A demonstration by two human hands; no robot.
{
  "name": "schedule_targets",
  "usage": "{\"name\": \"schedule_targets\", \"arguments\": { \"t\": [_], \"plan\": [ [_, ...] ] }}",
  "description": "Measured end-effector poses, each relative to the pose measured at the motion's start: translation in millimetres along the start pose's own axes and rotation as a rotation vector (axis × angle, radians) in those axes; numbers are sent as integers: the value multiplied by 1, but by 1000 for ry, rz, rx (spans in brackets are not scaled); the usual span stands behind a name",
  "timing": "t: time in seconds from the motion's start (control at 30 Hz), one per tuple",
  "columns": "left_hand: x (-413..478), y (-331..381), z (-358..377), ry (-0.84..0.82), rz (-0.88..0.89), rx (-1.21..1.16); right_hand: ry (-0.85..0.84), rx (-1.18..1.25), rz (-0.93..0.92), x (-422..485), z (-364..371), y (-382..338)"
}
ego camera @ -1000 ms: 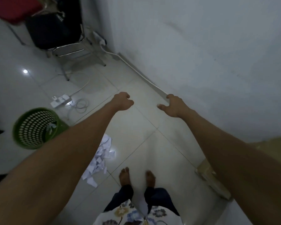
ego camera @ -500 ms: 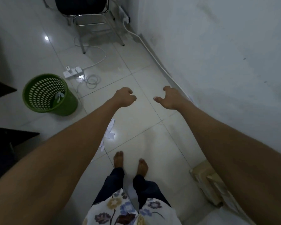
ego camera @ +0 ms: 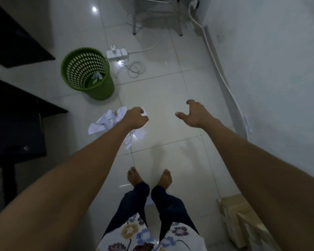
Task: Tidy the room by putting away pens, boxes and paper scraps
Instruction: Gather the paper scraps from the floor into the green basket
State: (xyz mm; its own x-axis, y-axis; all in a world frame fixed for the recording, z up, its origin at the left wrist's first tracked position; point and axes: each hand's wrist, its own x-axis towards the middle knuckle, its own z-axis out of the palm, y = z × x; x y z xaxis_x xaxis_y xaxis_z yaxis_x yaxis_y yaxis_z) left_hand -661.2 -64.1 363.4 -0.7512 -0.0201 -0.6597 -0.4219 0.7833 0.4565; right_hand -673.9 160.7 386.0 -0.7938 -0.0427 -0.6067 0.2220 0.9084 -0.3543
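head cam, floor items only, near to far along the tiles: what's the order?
Bare feet → paper scraps → green basket → white power strip → chair legs. Cardboard boxes left out: off to the right edge, nearest of all.

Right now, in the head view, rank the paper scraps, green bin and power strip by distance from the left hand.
From the left hand:
1. Paper scraps, on the floor right beside it.
2. Green bin, farther ahead to the left.
3. Power strip, beyond the bin.

Glossy tiled floor [ego camera: 152, 91], perforated green plastic bin [ego camera: 98, 89], white paper scraps [ego camera: 105, 120].
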Motion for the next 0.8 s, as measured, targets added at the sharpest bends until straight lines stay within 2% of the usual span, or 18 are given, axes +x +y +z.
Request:
{"name": "schedule_targets", "arguments": {
  "t": [0.4, 0.6, 0.8],
  "plan": [
    [18, -123, -36, 122, -187, -235, -100, -16, -128, 57, 68, -88],
    [47, -145, -41, 175, -258, -271, -177, -59, -174, 93, 93, -101],
    [110, -183, -19, 202, -291, -318, -209, -116, -246, 168, 143, -96]
  ]
}}
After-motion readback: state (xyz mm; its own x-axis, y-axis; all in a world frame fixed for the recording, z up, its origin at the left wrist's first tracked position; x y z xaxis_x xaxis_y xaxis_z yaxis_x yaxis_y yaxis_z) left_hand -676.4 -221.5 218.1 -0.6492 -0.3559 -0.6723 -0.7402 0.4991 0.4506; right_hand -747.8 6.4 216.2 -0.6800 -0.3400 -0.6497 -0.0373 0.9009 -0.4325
